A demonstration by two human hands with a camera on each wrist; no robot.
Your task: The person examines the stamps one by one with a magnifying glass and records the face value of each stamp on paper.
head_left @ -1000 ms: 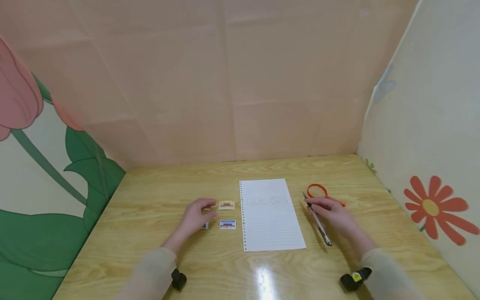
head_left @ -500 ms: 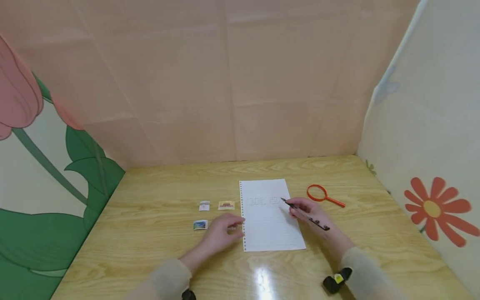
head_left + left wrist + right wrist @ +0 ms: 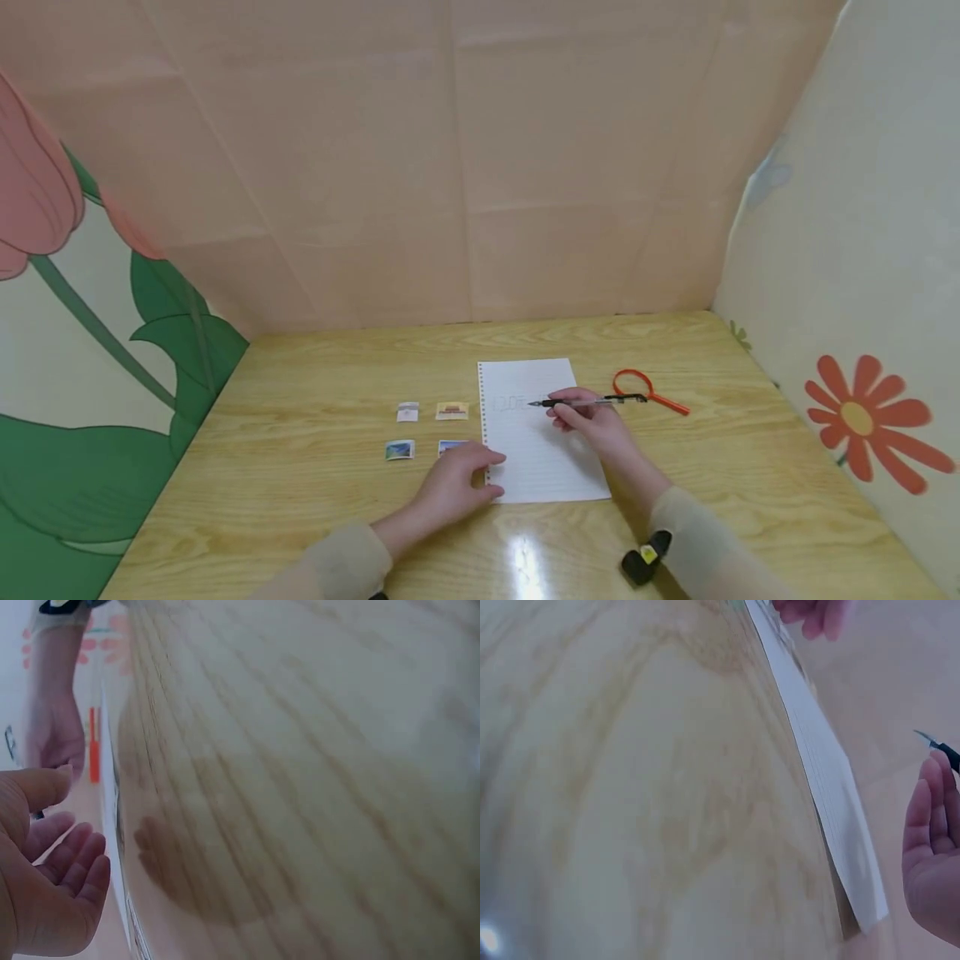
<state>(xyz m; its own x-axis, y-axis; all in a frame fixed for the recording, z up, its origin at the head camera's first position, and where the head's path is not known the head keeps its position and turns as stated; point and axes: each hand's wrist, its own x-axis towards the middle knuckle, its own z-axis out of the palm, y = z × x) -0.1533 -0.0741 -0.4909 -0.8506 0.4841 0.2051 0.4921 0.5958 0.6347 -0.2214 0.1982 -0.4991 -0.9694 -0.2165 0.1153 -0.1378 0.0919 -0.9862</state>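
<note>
In the head view, my right hand (image 3: 594, 425) pinches a pen (image 3: 624, 399) with a dark grip. Its tip points left over the lined sheet of paper (image 3: 543, 471), close to the handwriting near the top. Whether the tip touches the paper, I cannot tell. My left hand (image 3: 453, 482) is at the sheet's lower left edge, fingers loosely bent and holding nothing. It partly covers a blue-edged stamp (image 3: 449, 445). The left wrist view shows the left hand's fingers (image 3: 79, 862) apart from the thumb. Part of the pen tip (image 3: 924, 736) appears in the right wrist view.
Left of the sheet lie a pale stamp (image 3: 407, 412), a yellow stamp (image 3: 452, 411) and a blue-green stamp (image 3: 400, 450). A red magnifying glass (image 3: 670, 404) lies right of the sheet. Walls stand behind and at both sides of the wooden table (image 3: 300, 450).
My right hand has carried the pen left from beside the sheet to over it, and the pen has turned to point left. My left hand has moved from the stamps right to the sheet's edge.
</note>
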